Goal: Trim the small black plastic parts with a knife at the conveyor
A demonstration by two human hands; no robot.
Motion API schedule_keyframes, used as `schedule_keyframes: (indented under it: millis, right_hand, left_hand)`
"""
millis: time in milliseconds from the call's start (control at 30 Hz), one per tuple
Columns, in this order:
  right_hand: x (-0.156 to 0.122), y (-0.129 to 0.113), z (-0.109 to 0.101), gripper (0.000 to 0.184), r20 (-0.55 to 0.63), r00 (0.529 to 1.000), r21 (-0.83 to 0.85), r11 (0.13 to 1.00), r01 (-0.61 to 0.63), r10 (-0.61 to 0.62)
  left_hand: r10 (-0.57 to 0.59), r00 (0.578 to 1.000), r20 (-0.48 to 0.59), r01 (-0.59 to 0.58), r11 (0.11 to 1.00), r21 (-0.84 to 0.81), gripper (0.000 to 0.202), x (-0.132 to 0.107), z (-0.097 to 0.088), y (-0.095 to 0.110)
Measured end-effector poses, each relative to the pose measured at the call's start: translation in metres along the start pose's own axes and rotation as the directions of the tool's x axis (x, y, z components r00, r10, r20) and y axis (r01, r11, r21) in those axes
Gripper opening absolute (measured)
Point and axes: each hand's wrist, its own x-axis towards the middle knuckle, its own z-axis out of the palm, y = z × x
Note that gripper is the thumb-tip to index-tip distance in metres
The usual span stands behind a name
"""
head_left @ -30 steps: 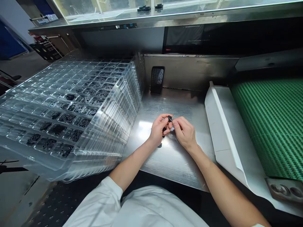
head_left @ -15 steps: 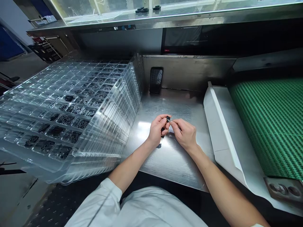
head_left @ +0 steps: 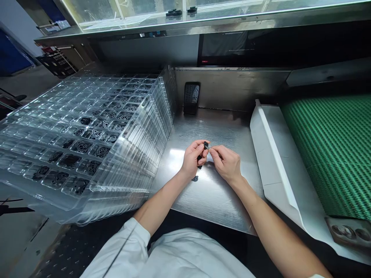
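Note:
My left hand [head_left: 193,159] is shut around a small black plastic part [head_left: 205,145], which sticks out above its fingers. My right hand [head_left: 226,164] comes in from the right, and its fingertips pinch a thin end at that part. Both hands hover over the brushed steel table [head_left: 211,200], close together. Just below my left hand, a small dark round piece [head_left: 194,178] lies on the steel. My fingers hide most of the held part.
To the left stands a tall stack of clear plastic trays [head_left: 87,146], with round black parts [head_left: 81,146] in the pockets. A phone [head_left: 191,98] leans against the steel back wall. To the right are a white chute [head_left: 269,154] and a green conveyor belt [head_left: 333,154].
My hands stay together on the black part, moving only slightly. The round piece below them shows more fully, and the view has shifted a little.

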Motion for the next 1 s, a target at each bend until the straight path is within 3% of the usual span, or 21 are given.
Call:
schedule_keyframes:
  millis: [100,500,1000]
  right_hand:
    - [0.0008,0.0004,-0.0015,0.033,0.000,1.000,-0.007,1.000,-0.029,0.029]
    - [0.0007,-0.0029,-0.0011,0.029,-0.004,0.999,-0.008,0.999,0.052,-0.052]
    - [0.0008,-0.0017,-0.0011,0.031,0.001,1.000,-0.011,1.000,0.027,-0.027]
  left_hand:
    - [-0.009,1.000,0.009,0.008,1.000,0.016,0.036,-0.0006,0.0008,0.0004]
    - [-0.008,1.000,-0.005,0.008,1.000,-0.002,0.038,-0.0002,-0.0003,0.0003]
    - [-0.026,0.999,-0.023,0.025,0.999,-0.022,0.037,-0.0011,0.0016,0.0025]
